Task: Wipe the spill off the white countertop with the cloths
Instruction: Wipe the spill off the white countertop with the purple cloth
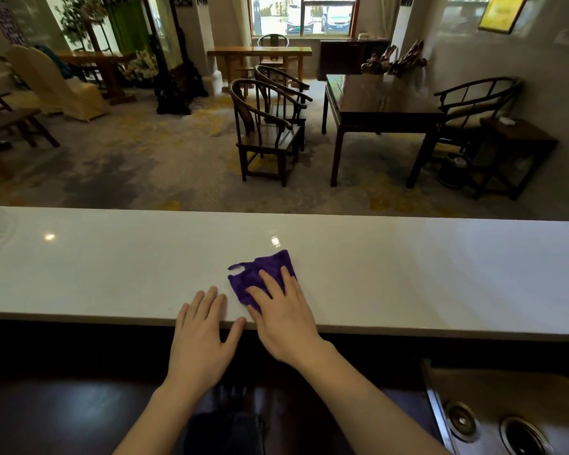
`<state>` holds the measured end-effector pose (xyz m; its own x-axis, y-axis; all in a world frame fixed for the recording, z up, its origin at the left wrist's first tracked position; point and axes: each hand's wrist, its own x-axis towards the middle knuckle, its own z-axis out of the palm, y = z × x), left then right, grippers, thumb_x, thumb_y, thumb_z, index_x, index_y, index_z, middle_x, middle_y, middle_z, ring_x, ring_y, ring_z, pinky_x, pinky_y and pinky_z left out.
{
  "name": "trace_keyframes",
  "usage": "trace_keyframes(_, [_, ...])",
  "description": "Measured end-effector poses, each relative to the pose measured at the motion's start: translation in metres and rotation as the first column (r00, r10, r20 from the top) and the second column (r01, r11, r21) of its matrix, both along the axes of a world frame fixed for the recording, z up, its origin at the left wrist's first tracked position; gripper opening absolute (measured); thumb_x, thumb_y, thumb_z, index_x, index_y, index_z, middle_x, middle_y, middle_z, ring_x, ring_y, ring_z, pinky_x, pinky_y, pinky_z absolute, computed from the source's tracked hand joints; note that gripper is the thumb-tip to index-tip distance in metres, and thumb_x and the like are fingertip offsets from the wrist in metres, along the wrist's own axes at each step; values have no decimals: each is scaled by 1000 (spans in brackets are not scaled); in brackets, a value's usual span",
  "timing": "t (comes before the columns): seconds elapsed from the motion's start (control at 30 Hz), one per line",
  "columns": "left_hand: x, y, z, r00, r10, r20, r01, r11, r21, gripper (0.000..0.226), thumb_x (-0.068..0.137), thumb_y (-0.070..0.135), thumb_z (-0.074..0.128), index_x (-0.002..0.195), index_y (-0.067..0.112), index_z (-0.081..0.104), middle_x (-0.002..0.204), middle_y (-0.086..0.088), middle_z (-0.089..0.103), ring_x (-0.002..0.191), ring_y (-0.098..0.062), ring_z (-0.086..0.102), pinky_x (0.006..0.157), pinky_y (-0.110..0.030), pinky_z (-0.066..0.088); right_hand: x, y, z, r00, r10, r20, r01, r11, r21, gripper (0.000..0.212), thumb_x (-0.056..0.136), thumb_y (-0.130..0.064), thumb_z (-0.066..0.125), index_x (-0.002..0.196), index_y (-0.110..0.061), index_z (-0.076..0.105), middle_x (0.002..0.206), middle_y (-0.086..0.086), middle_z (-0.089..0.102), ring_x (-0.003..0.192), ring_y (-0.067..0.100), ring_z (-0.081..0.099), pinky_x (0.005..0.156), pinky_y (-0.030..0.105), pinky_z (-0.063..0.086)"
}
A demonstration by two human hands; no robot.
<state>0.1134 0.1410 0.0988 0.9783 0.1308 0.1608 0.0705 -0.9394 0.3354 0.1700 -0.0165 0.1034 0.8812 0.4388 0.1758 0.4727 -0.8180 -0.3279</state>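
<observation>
Right hand (284, 318) flat, palm down, fingers spread, pressing on near half of purple cloth (260, 274); not gripping, just resting on top. Left hand (204, 336) also flat and open, fingers extended onto near edge of white countertop (112, 267), thumb splayed toward right hand, holding nothing. Hands close together, not touching; left fingertips just beside cloth's near-left corner. Cloth crumpled, roughly square, ragged on left edge, lying on countertop near front edge, about centre of view. Only one cloth visible. No clear spill discernible on surface; bright ceiling-light glare (275, 240) just beyond cloth, second glare spot far left. Both forearms bare, reaching up from bottom of view over dark lower counter. Stainless sink (506, 405) with two round drain openings at lower right, below countertop level. Translucent object at far left end of countertop, cut off, not identifiable. Beyond countertop: patterned carpet, two dark wooden round-back chairs (270, 126), dark wooden table (375, 100) to right of chairs, window at back.
</observation>
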Motion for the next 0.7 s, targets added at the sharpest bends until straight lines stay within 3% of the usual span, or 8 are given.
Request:
trace_keyframes(0.33, [-2, 1, -1, 1000, -3, 8, 4, 1000, -10, 77, 87, 66, 24, 143, 16, 43, 158, -3, 34, 149, -23, 21, 122, -42, 13, -7, -83, -2, 973, -216, 78, 219, 975, -26, 37, 100, -30, 52, 136, -21, 57, 153, 12, 47, 145, 45, 32, 119, 52, 28])
trace_keyframes(0.43, [-2, 0, -2, 1000, -5, 9, 5, 1000, -19, 77, 87, 65, 24, 142, 16, 44, 159, -4, 33, 150, -24, 20, 122, -42, 12, -9, -107, 1, 961, -272, 45, 272, 962, -5, 38, 102, -28, 52, 138, -18, 56, 155, 11, 45, 147, 42, 29, 121, 47, 22])
trace_keyframes(0.5, [-1, -1, -1, 1000, -3, 0, 3, 1000, -20, 75, 88, 63, 26, 142, 15, 44, 159, -5, 32, 150, -24, 19, 122, -43, 11, -11, -117, 8, 966, -255, -44, 258, 962, 85, 39, 104, -26, 49, 141, -16, 53, 157, 8, 42, 150, 34, 25, 123, 41, 16])
trace_keyframes(0.57, [-1, -1, 0, 1000, -4, -5, 4, 1000, -29, 67, 92, 59, 34, 142, 15, 44, 159, -6, 32, 150, -25, 18, 122, -44, 11, -14, -123, 21, 963, -225, -151, 257, 934, 246, 38, 105, -26, 47, 141, -17, 51, 153, 2, 45, 147, 25, 32, 121, 34, 24])
trace_keyframes(0.63, [-1, -2, 1, 1000, -8, -16, 7, 999, -44, 61, 95, 53, 42, 143, 14, 43, 160, -6, 30, 150, -25, 17, 123, -44, 10, -17, -126, 37, 952, -215, -218, 287, 875, 389, 36, 104, -24, 47, 139, -18, 53, 142, 0, 55, 131, 17, 49, 105, 23, 37])
trace_keyframes(0.7, [-1, -2, 2, 1000, -8, -21, 6, 998, -68, 58, 95, 49, 46, 142, 14, 44, 160, -6, 31, 150, -25, 17, 122, -43, 9, -20, -128, 51, 932, -224, -285, 341, 808, 480, 33, 105, -23, 47, 137, -18, 54, 132, -2, 60, 117, 11, 53, 94, 18, 39])
